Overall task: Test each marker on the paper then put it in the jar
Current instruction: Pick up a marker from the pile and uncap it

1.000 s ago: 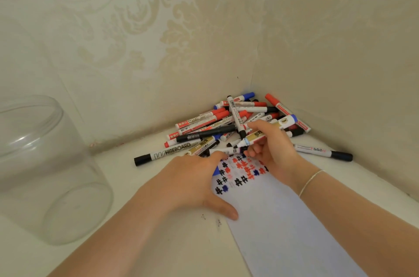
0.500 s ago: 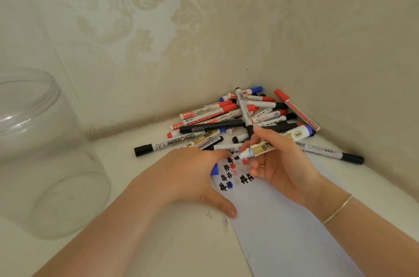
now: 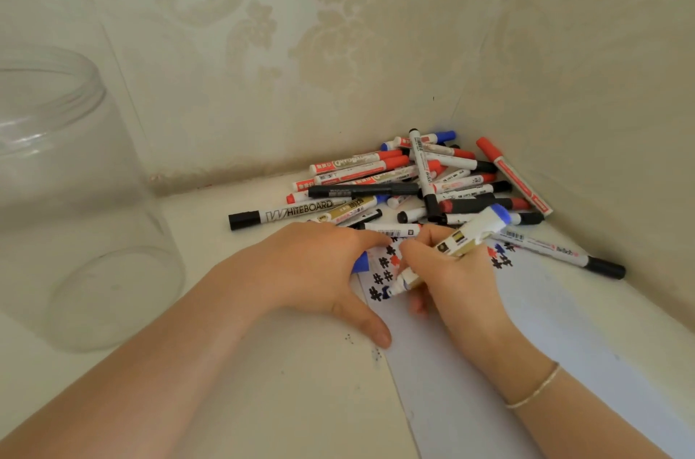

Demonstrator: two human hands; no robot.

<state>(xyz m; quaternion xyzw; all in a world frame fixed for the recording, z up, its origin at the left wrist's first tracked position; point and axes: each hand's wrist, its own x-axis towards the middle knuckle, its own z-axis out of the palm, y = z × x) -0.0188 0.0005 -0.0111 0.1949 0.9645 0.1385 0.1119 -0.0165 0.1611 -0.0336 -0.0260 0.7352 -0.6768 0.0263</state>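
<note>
The wallpaper [image 3: 301,26] is cream with a pale beige flower pattern. The markers [image 3: 413,180] in the far corner of the surface have white bodies with red, blue and black caps. The paper [image 3: 526,364] is white with black, red and probably blue marks. The jar [image 3: 67,195] is clear.

One clear jar [image 3: 75,202], one sheet of paper [image 3: 526,364], two hands. One marker [image 3: 457,246] is held. The heaped markers [image 3: 413,180] overlap too much to count.
</note>
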